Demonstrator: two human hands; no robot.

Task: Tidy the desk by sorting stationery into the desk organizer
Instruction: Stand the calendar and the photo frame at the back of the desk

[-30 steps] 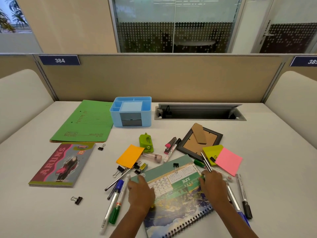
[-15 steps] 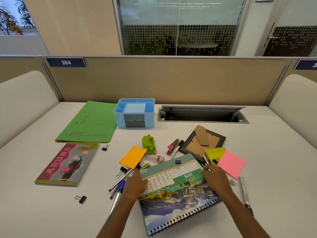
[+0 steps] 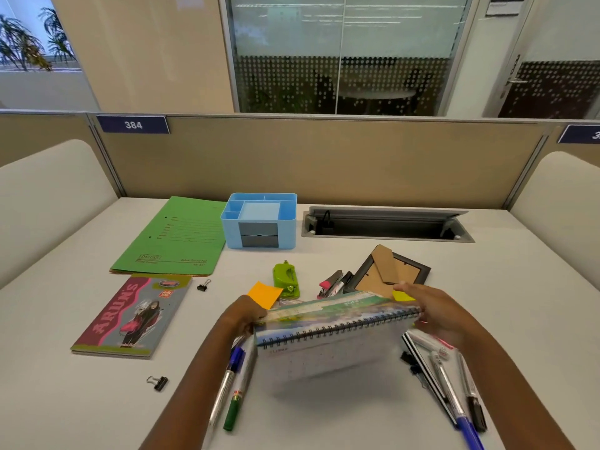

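Far left: green folder [image 3: 175, 235] and notebook [image 3: 133, 316] lie flat on the desk [image 3: 519, 319], not in play. Desk organizer [image 3: 230, 233] sits at the far side, left of centre, just beside the folder. Loose pens [image 3: 232, 414] lie near-left, beside the left forearm.

Left hand [image 3: 245, 316]: fingers curled round the left end of the spiral calendar [image 3: 334, 323], clamped on it. Forearm comes in low from the near side.

The calendar is held off the desk between both hands, near centre, tilted with the wire spine toward the camera. Handling guess:
- light, with card-stiff covers
- the tent base can fold and pages can flap on the wire
- print looks slick

Best hold is at both short ends, thumb and fingers on opposite faces, clear of the coil. It looks too wide for any organizer slot, so it probably goes aside.

Right hand [image 3: 435, 315]: on the right end of the calendar, fingers reaching over the far face, gripping. It's blurred, so exact finger spread is unclear. More pens [image 3: 449, 389] lie just below it on the near side. A photo frame [image 3: 406, 271] lies face down beyond.
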